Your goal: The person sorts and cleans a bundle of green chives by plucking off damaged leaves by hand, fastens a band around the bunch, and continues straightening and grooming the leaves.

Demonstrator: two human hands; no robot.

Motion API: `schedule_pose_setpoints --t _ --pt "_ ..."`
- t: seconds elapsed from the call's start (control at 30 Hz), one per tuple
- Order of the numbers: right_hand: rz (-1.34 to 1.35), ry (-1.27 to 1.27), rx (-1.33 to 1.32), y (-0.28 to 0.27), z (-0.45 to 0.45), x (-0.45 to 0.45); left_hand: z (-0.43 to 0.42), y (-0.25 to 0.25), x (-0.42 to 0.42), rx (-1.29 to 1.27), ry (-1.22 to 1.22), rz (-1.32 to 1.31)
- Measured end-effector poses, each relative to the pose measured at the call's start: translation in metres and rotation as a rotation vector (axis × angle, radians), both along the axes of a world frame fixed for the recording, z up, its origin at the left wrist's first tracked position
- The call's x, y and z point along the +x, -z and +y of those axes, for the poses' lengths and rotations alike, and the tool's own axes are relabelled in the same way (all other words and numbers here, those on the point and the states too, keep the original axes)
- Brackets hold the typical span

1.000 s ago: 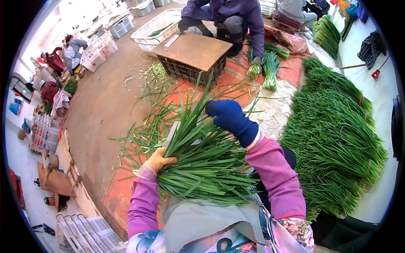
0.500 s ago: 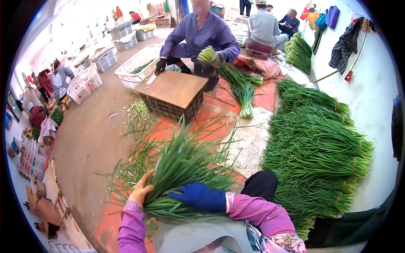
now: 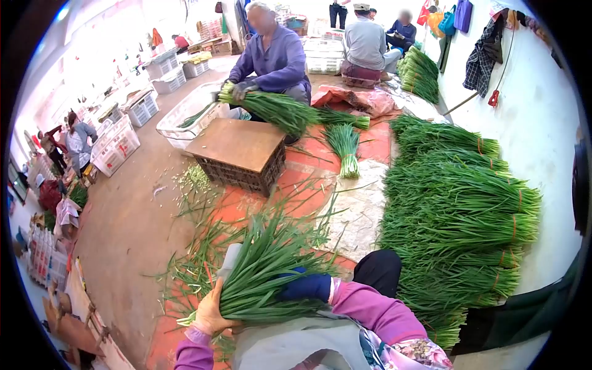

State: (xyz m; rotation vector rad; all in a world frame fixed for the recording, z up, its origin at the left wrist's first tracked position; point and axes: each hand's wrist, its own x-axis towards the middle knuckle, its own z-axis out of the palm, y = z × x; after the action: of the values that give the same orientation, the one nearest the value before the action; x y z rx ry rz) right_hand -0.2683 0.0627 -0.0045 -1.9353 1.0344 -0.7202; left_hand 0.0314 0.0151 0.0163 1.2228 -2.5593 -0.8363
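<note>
A loose bunch of garlic chives (image 3: 262,271) lies across my lap, leaf tips fanning away from me. My left hand (image 3: 211,311), in an orange glove, is closed round the bunch near its pale stem ends (image 3: 187,319). My right hand (image 3: 303,287), in a dark blue glove, is pushed into the leaves on the other side and holds the bunch; leaves cover most of its fingers. Beside the bunch is a grey flat object (image 3: 229,259) whose kind I cannot make out. A thin red strip (image 3: 208,270) shows just above my left fingers.
Banded chive bundles (image 3: 459,216) are piled along the wall at right. Ahead, a co-worker (image 3: 271,58) holds chives behind a board-topped crate (image 3: 237,145), beside a white basket (image 3: 169,123). One tied bundle (image 3: 343,148) lies on the red sheet. Loose leaves (image 3: 194,246) litter the floor.
My left hand has moved down to the stem ends, and my right hand has sunk deeper into the leaves. The co-worker has swung their bunch left toward the crate.
</note>
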Motion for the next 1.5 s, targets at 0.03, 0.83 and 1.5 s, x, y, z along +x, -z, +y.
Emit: schedule_pose_setpoints --t 0.03,0.83,1.5 --pt "-0.122 0.011 -0.047 0.008 -0.001 -0.003 -0.005 0.002 -0.004 0.094 0.019 0.13" --pt "0.256 -0.094 -0.364 -0.028 0.047 0.029 -0.05 0.02 -0.026 0.745 -0.489 0.647" --pt "0.5 0.123 -0.641 0.012 0.018 0.079 -0.017 0.01 -0.024 0.672 -0.965 0.944"
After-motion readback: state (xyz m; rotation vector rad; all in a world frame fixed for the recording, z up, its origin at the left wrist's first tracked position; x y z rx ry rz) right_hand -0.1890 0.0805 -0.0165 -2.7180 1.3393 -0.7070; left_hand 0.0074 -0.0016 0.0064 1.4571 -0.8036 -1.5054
